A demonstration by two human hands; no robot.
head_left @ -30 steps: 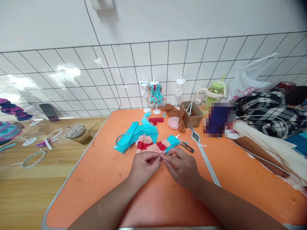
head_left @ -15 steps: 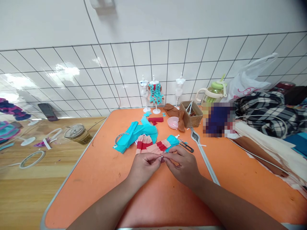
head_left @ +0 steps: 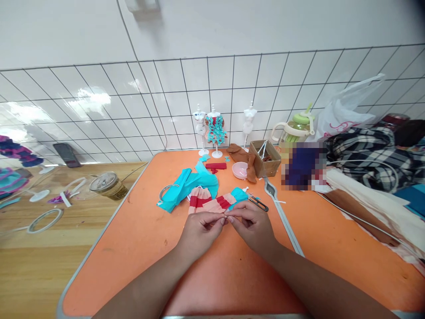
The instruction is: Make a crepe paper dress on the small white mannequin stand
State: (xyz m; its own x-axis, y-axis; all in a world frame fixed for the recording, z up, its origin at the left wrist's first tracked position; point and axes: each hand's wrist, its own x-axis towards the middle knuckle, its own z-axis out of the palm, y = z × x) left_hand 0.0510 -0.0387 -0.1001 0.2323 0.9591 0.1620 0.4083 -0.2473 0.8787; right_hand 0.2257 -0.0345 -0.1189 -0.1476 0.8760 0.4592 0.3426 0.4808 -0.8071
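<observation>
My left hand and my right hand meet fingertip to fingertip over the orange table. Both are pinched shut on a tiny pale item between them, too small to name. Just beyond my fingers lies a red-and-pink striped cloth, with turquoise cloth behind it and a small black thread snip to the right.
Three small white dress forms stand at the back, one in a turquoise dress. A cardboard box, pink dish, green-lidded jug, plastic bag and plaid cloth are at the right. A jar and phone sit left.
My hands stay pinched together and have shifted very slightly. Nothing else has moved.
</observation>
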